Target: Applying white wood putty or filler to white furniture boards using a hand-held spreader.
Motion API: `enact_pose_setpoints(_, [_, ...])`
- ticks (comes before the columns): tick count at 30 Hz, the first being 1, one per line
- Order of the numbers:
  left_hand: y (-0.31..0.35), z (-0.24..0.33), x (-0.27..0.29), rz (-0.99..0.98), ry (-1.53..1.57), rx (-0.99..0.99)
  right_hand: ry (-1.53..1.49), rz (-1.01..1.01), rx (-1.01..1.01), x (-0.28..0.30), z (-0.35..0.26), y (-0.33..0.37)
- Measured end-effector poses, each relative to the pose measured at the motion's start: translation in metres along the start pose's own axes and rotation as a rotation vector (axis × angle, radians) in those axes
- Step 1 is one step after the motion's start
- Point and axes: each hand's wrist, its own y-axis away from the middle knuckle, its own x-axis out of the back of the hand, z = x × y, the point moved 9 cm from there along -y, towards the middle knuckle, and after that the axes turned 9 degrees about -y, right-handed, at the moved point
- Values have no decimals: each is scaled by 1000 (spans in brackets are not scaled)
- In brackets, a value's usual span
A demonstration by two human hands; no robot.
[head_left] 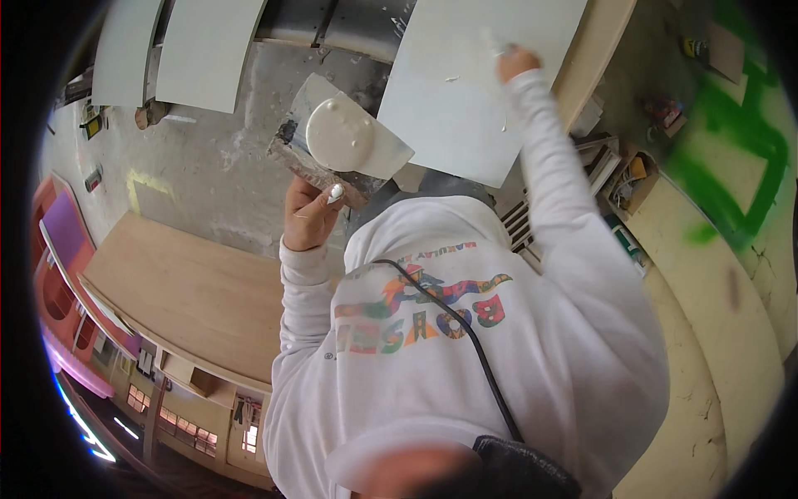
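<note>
My left hand (306, 218) is closed on the crusted wooden edge of a flat putty board (384, 155), its thumb smeared white. A round, glossy mound of off-white putty (339, 135) lies on that board. Farther right, my right hand (518, 64) is closed round a putty knife (495, 47), blurred and partly hidden by the fingers. The knife is over a large pale panel (453, 108), where a few small white dabs show. From this angle I cannot tell whether the blade touches the surface.
Two more pale panels (208, 50) rest at the far left. A bare plywood sheet (183, 291) lies at my left, with purple and pink pieces (66, 218) beyond it. To the right are an open box of odds and ends (636, 179) and a board sprayed green (731, 158).
</note>
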Motion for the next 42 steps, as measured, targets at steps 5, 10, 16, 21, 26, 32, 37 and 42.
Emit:
enact_pose_setpoints(5, [0, 4, -4, 41, -1, 81, 228, -9, 89, 63, 32, -81])
enact_pose_setpoints(10, [-4, 2, 0, -45, 3, 18, 351, -203, 295, 35, 10, -43])
enact_pose_setpoints(16, [-5, 3, -2, -64, -26, 29, 704, -191, 339, -34, 42, 34])
enact_pose_setpoints(21, [-2, 1, 2, -33, -5, 21, 463, -268, 327, -47, 46, 99])
enact_pose_setpoints(26, [-6, -2, 6, -32, -19, 9, -91, 154, 490, 26, 57, 27])
enact_pose_setpoints(32, [-5, -4, 12, -67, -105, 46, 326, 2, 426, -36, 99, 57])
enact_pose_setpoints(37, [-6, -8, 15, -14, -74, 63, 188, 30, 303, 25, 63, -3])
enact_pose_setpoints(42, [-7, -11, 8, -73, -68, 72, 40, -47, 38, -19, 150, -87])
